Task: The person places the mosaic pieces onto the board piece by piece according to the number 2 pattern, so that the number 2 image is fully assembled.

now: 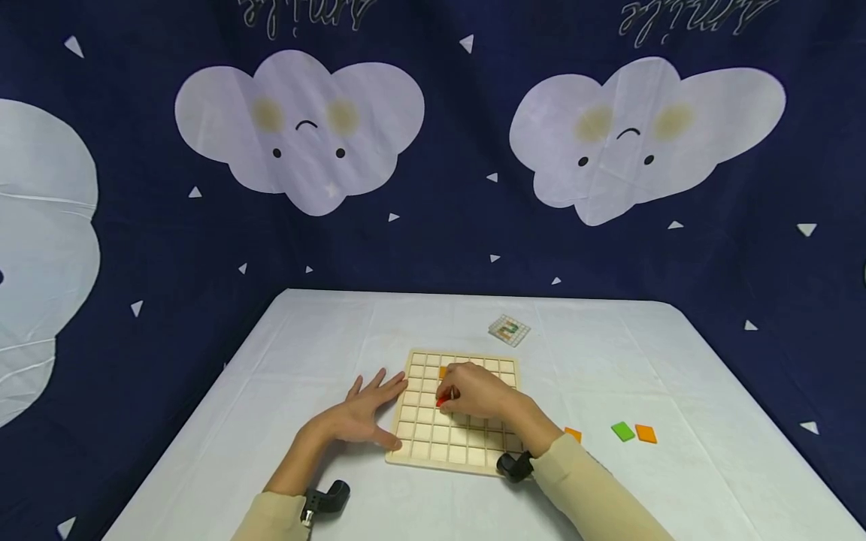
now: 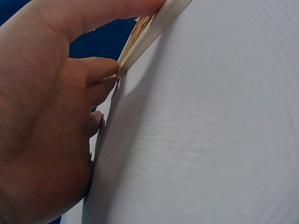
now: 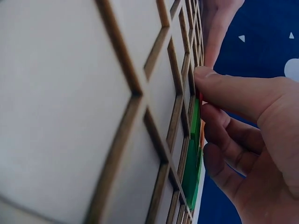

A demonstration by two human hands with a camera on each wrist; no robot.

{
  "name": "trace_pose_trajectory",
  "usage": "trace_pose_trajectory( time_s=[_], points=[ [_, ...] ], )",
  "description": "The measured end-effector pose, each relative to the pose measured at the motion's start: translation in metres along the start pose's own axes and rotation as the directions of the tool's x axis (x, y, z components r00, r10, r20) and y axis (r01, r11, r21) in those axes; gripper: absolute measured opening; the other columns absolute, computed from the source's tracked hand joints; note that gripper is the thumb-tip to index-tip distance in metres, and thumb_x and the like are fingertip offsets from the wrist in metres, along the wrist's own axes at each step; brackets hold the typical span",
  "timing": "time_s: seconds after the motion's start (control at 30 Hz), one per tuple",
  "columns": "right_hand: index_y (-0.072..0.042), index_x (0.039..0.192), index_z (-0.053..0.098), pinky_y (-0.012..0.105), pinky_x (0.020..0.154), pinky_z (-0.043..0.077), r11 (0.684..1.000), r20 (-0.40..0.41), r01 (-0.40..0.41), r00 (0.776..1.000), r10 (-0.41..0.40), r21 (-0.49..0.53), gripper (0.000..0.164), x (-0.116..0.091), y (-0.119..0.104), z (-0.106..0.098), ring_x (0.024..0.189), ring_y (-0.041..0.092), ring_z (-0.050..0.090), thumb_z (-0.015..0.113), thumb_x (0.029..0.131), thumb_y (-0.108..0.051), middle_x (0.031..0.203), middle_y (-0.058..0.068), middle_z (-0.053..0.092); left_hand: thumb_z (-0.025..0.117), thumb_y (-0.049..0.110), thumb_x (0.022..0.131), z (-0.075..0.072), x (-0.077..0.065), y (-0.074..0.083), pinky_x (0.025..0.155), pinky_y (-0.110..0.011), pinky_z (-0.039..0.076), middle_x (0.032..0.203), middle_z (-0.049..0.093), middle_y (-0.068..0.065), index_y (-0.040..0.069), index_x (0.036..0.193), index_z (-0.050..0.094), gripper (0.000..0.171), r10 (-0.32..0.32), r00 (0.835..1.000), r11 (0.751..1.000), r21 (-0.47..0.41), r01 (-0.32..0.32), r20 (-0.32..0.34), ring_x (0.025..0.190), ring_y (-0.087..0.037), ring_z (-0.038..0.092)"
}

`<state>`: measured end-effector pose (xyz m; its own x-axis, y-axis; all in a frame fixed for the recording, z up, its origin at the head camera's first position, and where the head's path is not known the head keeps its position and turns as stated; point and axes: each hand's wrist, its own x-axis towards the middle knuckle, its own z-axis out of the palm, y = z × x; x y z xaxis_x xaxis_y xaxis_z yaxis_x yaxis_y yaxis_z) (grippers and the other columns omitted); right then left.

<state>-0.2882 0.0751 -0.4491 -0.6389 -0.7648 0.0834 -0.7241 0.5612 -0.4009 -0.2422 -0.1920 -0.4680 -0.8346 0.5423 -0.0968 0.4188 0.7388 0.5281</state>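
A square wooden grid board (image 1: 433, 453) lies on the white table. My right hand (image 1: 476, 391) pinches a red tile (image 1: 443, 401) between thumb and fingers, right at the board's surface left of its middle. An orange tile (image 1: 443, 372) sits in a cell just beyond that hand. Green tiles (image 3: 190, 172) lie in cells beside the right fingers in the right wrist view; the hand hides them from the head view. With fingers spread, my left hand (image 1: 358, 413) rests along the board's left edge, its thumb at the near left corner.
To the right of the board lie a green tile (image 1: 623, 431) and an orange tile (image 1: 646, 434). Another orange tile (image 1: 573, 433) is partly covered by the right forearm. Behind the board lies a small pattern card (image 1: 509, 330) with a coloured grid design.
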Motion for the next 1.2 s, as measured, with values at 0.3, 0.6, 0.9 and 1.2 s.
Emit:
trace_pose_trajectory(
  time_s=[0.3, 0.6, 0.9, 1.2],
  points=[
    [-0.021, 0.095, 0.076, 0.02, 0.065, 0.048, 1.0, -0.008, -0.001, 1.0, 0.001, -0.001, 0.012, -0.001, 0.001, -0.001, 0.073, 0.0, 0.053, 0.076, 0.083, -0.026, 0.088, -0.012, 0.057, 0.077, 0.058, 0.068, -0.001, 0.001, 0.0, 0.112, -0.056, -0.008, 0.159, 0.015, 0.006, 0.016, 0.153, 0.027, 0.107, 0.016, 1.0, 1.0, -0.002, -0.016, -0.014, 0.145, -0.027, -0.001],
    [-0.023, 0.097, 0.075, 0.02, 0.067, 0.048, 0.998, 0.003, -0.015, 1.0, 0.015, -0.063, 0.013, -0.007, -0.001, 0.002, 0.075, 0.002, 0.053, 0.075, 0.085, -0.028, 0.091, -0.013, 0.057, 0.076, 0.057, 0.068, 0.001, 0.0, 0.001, 0.112, -0.056, -0.007, 0.159, 0.015, 0.004, 0.015, 0.153, 0.027, 0.106, 0.011, 1.0, 1.0, -0.002, -0.011, -0.005, 0.145, -0.029, -0.001],
    [-0.018, 0.102, 0.076, 0.023, 0.068, 0.048, 0.996, -0.001, -0.038, 0.999, 0.038, -0.079, 0.021, -0.012, 0.001, -0.004, 0.075, 0.002, 0.052, 0.074, 0.085, -0.028, 0.089, -0.012, 0.058, 0.077, 0.056, 0.068, 0.001, -0.001, 0.001, 0.112, -0.056, -0.007, 0.159, 0.016, 0.004, 0.016, 0.153, 0.028, 0.106, 0.008, 1.0, 1.0, -0.004, -0.008, -0.008, 0.145, -0.028, 0.0],
    [-0.012, 0.112, 0.073, 0.022, 0.067, 0.05, 0.998, -0.034, -0.049, 0.998, 0.051, 0.051, 0.026, -0.025, 0.013, -0.015, 0.075, 0.003, 0.054, 0.072, 0.087, -0.02, 0.097, -0.005, 0.063, 0.077, 0.056, 0.067, 0.001, -0.001, 0.001, 0.112, -0.056, -0.008, 0.159, 0.015, 0.004, 0.016, 0.153, 0.027, 0.107, 0.009, 1.0, 1.0, 0.0, -0.009, -0.011, 0.145, -0.028, -0.001]
  ],
)
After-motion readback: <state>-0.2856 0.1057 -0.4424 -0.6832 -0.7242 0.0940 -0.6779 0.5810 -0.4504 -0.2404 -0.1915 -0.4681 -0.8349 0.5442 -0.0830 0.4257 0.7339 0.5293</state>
